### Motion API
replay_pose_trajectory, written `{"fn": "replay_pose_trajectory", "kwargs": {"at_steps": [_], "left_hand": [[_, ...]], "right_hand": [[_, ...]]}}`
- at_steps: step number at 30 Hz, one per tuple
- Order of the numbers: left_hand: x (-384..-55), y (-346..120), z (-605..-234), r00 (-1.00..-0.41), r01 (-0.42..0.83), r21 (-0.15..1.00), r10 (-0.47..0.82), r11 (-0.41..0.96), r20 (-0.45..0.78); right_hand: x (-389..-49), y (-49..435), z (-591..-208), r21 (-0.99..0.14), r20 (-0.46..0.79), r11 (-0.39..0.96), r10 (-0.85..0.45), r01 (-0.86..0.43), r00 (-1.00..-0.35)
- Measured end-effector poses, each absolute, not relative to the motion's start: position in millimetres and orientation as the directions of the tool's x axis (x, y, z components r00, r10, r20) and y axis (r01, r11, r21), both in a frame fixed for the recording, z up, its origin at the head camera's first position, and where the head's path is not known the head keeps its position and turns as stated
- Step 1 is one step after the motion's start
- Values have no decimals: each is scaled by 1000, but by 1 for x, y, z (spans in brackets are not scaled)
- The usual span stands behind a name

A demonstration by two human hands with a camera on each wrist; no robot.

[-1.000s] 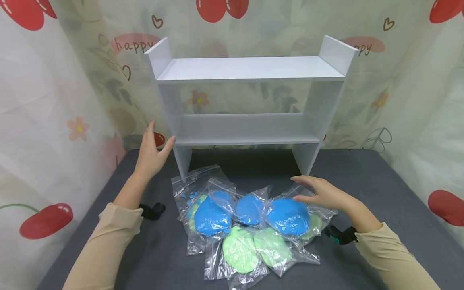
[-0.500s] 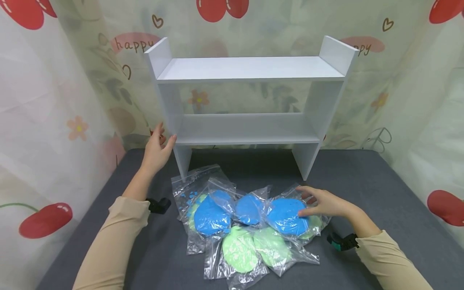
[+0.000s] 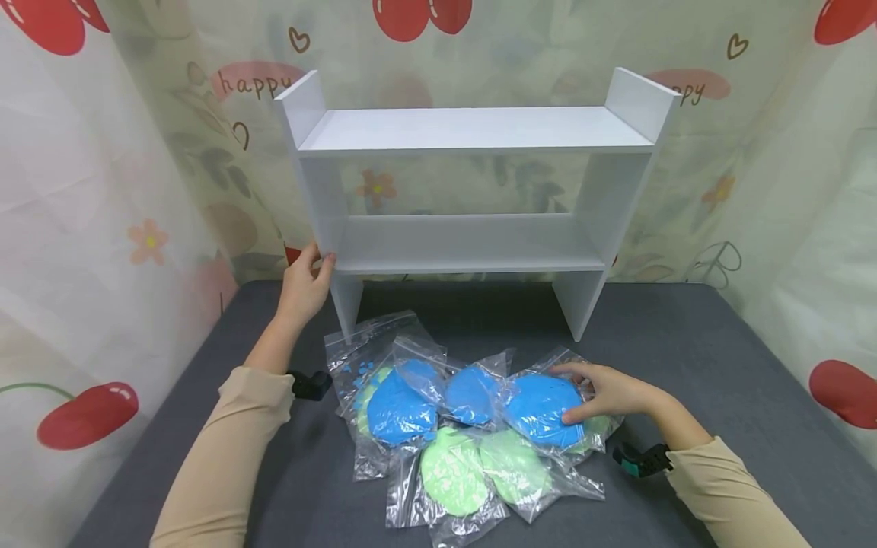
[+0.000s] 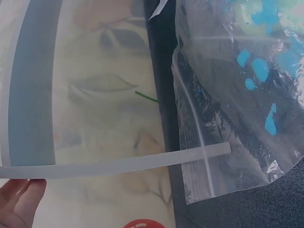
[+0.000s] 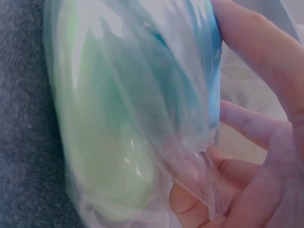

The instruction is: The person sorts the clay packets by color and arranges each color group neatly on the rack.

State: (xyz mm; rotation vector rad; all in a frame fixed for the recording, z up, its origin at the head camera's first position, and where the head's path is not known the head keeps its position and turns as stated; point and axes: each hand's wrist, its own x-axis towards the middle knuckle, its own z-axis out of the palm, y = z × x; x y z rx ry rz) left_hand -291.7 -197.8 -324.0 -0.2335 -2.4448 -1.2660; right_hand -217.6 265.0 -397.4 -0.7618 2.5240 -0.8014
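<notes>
A white shelf unit stands at the back of the dark table. My left hand touches the outer face of its left side panel at middle-shelf height; the left wrist view shows the fingers against the panel's edge. In front of the shelf lies a cluster of clear zip bags. My right hand holds the rightmost bag of blue clay-like material, thumb and fingers bent around its side. In the right wrist view the thin bag film lies among the curled fingers. Green material shows beside the blue.
Two bags with pale green discs lie nearest the front. Other blue bags lie to the left and in the middle, one with small blue bits. Patterned curtains enclose the table behind and at the sides.
My left hand has moved right and its fingers have come against the shelf's side panel. My right hand has come down onto the blue bag and its fingers have closed around it.
</notes>
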Motion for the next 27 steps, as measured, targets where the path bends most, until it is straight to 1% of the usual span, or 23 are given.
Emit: {"fn": "replay_pose_trajectory", "kwargs": {"at_steps": [6, 19, 27], "left_hand": [[-292, -196, -325, -899, 331, 727, -32, 601, 436], [-293, -194, -330, -891, 335, 735, -54, 590, 450], [-294, -196, -331, -891, 342, 741, -53, 578, 452]], "right_hand": [[-219, 266, -399, -610, -181, 694, -592, -382, -785], [-223, 268, -405, -617, -155, 694, -569, -371, -807], [-224, 269, -406, -689, -94, 610, -611, -391, -786]]}}
